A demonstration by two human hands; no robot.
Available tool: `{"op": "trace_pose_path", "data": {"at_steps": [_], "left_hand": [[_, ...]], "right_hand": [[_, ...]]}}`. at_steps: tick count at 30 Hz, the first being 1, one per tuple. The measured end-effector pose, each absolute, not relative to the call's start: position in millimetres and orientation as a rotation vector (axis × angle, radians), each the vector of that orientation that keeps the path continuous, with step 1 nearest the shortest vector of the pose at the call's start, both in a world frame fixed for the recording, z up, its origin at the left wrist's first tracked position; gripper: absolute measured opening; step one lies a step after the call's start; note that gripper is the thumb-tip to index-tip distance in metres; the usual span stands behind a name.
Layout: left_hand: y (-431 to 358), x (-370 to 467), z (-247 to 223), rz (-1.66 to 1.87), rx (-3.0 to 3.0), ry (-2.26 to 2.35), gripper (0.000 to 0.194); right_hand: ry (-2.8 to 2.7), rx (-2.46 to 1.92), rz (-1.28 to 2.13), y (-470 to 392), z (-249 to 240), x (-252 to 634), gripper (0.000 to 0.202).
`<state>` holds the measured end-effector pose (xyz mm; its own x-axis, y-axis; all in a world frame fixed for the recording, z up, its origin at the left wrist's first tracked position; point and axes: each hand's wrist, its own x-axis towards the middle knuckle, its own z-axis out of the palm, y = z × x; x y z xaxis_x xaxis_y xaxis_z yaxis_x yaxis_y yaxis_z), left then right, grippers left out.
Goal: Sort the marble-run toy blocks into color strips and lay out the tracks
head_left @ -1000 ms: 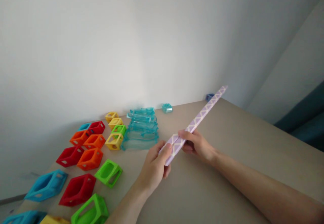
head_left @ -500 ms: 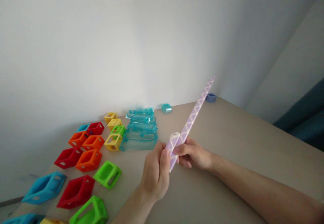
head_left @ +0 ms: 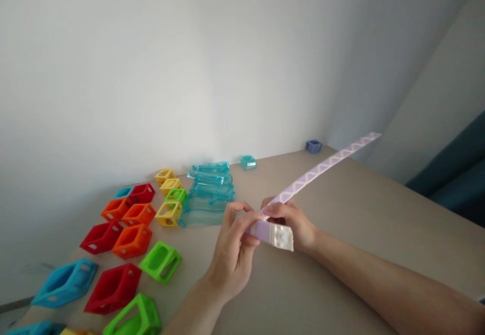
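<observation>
Beige table [head_left: 359, 234] against plain white wall [head_left: 189, 62].

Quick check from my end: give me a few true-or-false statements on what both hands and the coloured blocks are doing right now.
1. Both hands grip the purple-and-white twist-puzzle strip. True: the left hand and right hand hold its near end.
2. The strip lies flat on the table. False: it is held in the air, its far end pointing up and right.
3. The strip's near end is bent sideways. True: a short piece turns off below the right hand.
4. The coloured hollow blocks sit to the right of the hands. False: they are to the left.
5. The clear teal pieces are in the left hand. False: they rest on the table.
</observation>
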<state>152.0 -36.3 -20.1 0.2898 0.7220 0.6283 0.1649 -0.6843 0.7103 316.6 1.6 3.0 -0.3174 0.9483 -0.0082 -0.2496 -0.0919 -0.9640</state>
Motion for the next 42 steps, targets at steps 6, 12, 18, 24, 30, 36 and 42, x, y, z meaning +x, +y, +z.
{"op": "trace_pose_path", "data": {"at_steps": [6,12,18,24,30,36,42], "left_hand": [[-43,150,-16,1.240,1.861,0.713,0.027],[-38,161,-9,1.244,1.343,0.915,0.031],[-28,164,-11,0.968,1.092,0.820,0.033],[-29,160,-10,1.067,1.124,0.759,0.030],[-30,159,-10,1.042,1.199,0.692,0.028],[-32,161,-8,0.937,0.938,0.558,0.030],[-34,163,-7,0.905,0.781,0.477,0.029]], "right_hand": [[-1.153,-0.831,1.712,7,-7,313,0.037],[-1.390,-0.883,1.257,12,-4,324,0.030],[-1.612,-0.902,0.970,8,0,336,0.027],[-1.379,-0.837,1.308,12,-12,329,0.034],[-1.674,-0.690,1.323,6,-6,333,0.030],[-1.728,-0.806,1.214,-3,1,331,0.030],[-1.788,-0.784,1.185,3,1,337,0.031]]}}
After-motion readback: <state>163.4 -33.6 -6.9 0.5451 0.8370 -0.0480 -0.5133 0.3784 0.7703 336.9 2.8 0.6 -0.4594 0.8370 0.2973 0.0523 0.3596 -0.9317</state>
